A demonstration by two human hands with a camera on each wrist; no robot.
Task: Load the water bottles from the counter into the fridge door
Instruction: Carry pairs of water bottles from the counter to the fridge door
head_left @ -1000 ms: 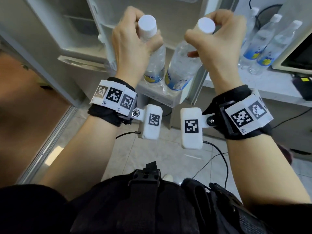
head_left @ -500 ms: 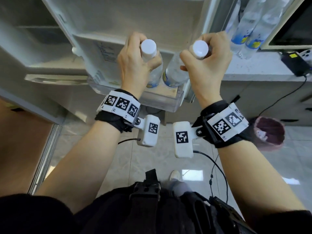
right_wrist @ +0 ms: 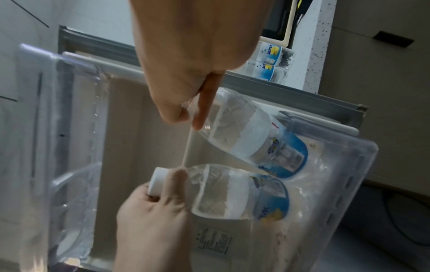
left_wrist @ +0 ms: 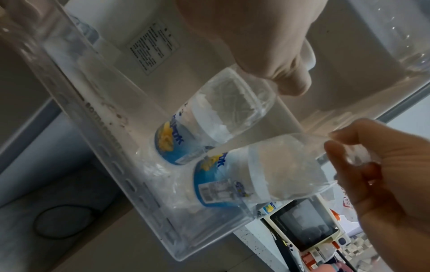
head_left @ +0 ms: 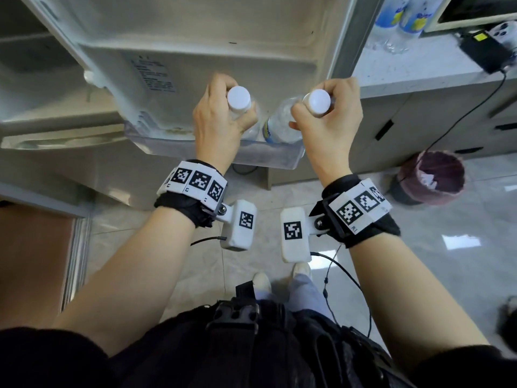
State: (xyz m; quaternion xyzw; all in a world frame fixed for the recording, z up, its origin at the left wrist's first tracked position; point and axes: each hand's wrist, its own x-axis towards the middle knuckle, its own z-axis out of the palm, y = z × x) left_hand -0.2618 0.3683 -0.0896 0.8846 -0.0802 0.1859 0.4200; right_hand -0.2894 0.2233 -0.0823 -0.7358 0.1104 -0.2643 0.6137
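An open fridge door (head_left: pixel 223 37) carries a clear shelf (head_left: pixel 156 144) at its foot, and both hands reach into it from above. The left hand (head_left: pixel 221 121) curls its fingers (right_wrist: pixel 173 185) round the neck of the left bottle (left_wrist: pixel 209 119) just under the white cap (head_left: pixel 238 98), the bottle's base down inside the shelf. Beside it, the right hand (head_left: pixel 330 121) pinches the right bottle (left_wrist: pixel 256 173) at the neck below its cap (head_left: pixel 317 101); that bottle leans, its base also within the shelf, just beside the first. Both carry blue and yellow labels. Farther right, more bottles (head_left: pixel 400 15) stand on the bench (head_left: pixel 419 65), near a black box (head_left: pixel 486 51) with a trailing cable. A bin (head_left: pixel 430 177) sits on the tiled floor below the bench.
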